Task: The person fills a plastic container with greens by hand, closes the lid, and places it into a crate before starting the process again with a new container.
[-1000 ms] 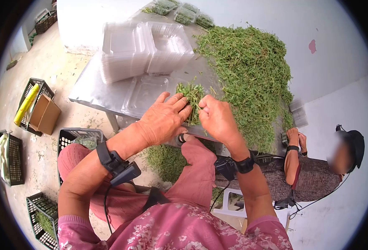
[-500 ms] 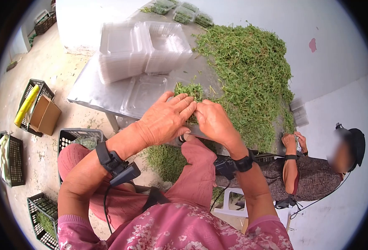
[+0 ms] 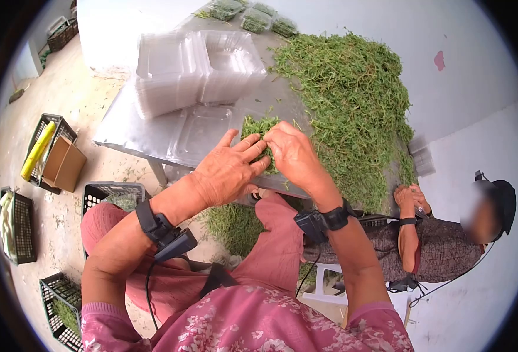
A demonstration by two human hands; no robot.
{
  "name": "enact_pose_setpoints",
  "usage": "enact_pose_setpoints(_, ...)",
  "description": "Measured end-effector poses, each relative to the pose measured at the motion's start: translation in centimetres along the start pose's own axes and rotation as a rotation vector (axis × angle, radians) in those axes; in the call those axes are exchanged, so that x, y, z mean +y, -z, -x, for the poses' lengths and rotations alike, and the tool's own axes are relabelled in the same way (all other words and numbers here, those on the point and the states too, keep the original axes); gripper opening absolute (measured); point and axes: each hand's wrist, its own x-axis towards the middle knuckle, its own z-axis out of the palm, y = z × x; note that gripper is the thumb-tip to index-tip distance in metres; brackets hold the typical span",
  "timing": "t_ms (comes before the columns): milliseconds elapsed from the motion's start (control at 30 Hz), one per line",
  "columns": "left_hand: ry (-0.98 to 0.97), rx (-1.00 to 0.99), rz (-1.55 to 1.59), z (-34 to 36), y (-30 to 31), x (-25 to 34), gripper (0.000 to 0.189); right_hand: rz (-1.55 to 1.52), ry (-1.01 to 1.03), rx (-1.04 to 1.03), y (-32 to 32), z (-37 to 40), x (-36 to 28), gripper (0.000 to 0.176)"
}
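My left hand (image 3: 226,174) lies over a small bunch of leafy greens (image 3: 257,125) at the table's near edge, palm down with its fingers stretched out. Beside it, my right hand (image 3: 294,155) is closed, fingertips curled at the greens; what it pinches is hidden. The greens seem to sit in one half of a clear plastic clamshell box (image 3: 203,136), whose other half lies open to the left; my hands cover most of the filled half. Behind stands a tall stack of clear clamshell boxes (image 3: 168,88). A large heap of loose greens (image 3: 353,111) spreads to the right.
Filled boxes (image 3: 256,20) stand at the table's far end. On the floor at left are black crates (image 3: 21,226) and a cardboard box (image 3: 63,164). More greens (image 3: 232,229) lie below the table. Another person (image 3: 441,240) sits at right, hands at the table edge.
My right hand has risen slightly up and away over the greens, its fingers curled. My left hand has shifted slightly left, fingers more spread. The other person's hands have come together.
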Motion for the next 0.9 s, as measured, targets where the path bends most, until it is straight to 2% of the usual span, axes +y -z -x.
enact_pose_setpoints(100, -0.021, 0.026, 0.004, 0.1, 0.4, -0.2, 0.065, 0.141, -0.034, -0.054, -0.3, 0.0, 1.0, 0.011)
enact_pose_setpoints(400, 0.036, 0.113, 0.103, 1.6, 2.0, -0.8, 0.064, 0.075, -0.002, -0.043, 0.3, 0.9, 1.0, 0.015)
enact_pose_setpoints(600, 0.062, 0.108, 0.084, 2.8, 1.8, -1.3, 0.061, 0.075, -0.142, -0.162, 1.3, 0.6, -0.8, 0.027)
enact_pose_setpoints(700, 0.069, 0.098, 0.083, 3.0, 1.7, -1.4, 0.061, 0.125, -0.105, -0.156, 1.1, 0.8, -0.9, 0.034)
enact_pose_setpoints(900, 0.078, 0.074, 0.09, 2.8, 1.9, -1.2, 0.062, 0.201, -0.074, -0.156, 0.5, 0.8, -1.3, 0.038)
